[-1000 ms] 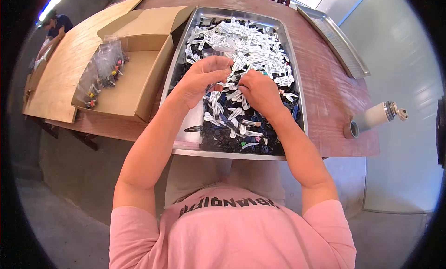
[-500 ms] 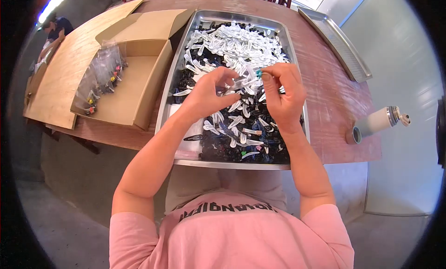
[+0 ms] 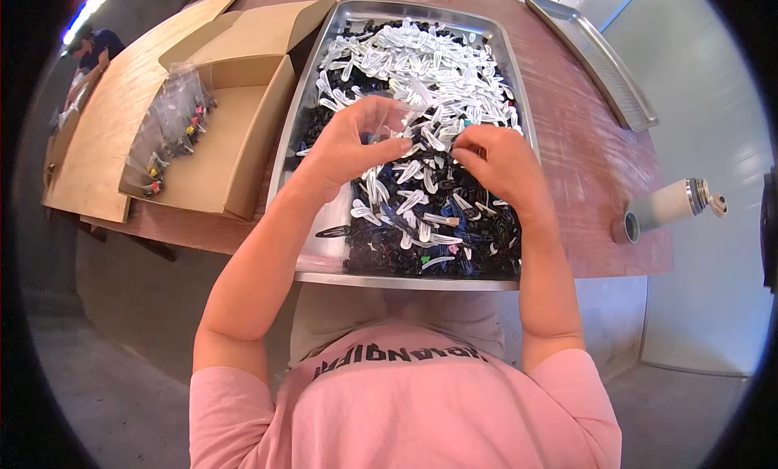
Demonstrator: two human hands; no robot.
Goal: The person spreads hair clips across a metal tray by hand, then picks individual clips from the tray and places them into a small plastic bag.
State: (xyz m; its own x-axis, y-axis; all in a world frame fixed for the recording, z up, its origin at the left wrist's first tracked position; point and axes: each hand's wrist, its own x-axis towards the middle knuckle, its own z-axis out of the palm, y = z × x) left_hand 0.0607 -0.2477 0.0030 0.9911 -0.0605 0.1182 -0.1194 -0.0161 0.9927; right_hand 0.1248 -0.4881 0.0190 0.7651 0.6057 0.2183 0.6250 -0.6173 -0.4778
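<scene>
My left hand (image 3: 344, 149) is curled with thumb and fingers around a clear plastic bag (image 3: 391, 119), held above a metal tray (image 3: 405, 283). My right hand (image 3: 506, 165) has its fingers bent and pinched together, low over the hair clips; its fingertips are partly hidden. A teal piece (image 3: 468, 124) shows just past its index finger, seemingly on a clip in that hand. Many white snap hair clips (image 3: 429, 68) lie heaped at the tray's far end. Black hair clips (image 3: 494, 234) cover the near part, with white ones scattered among them.
Left of the tray stands an open cardboard box (image 3: 258, 149) with several filled clear bags (image 3: 182, 112). A second metal tray (image 3: 596, 59) lies at the right, and a bottle (image 3: 668, 207) lies near a cup (image 3: 626, 227). Another person (image 3: 97, 51) is at the far left.
My right hand has lowered from beside the bag to the clips, and the teal piece is now mostly behind its fingers. My left hand still has the bag. The view has tilted slightly.
</scene>
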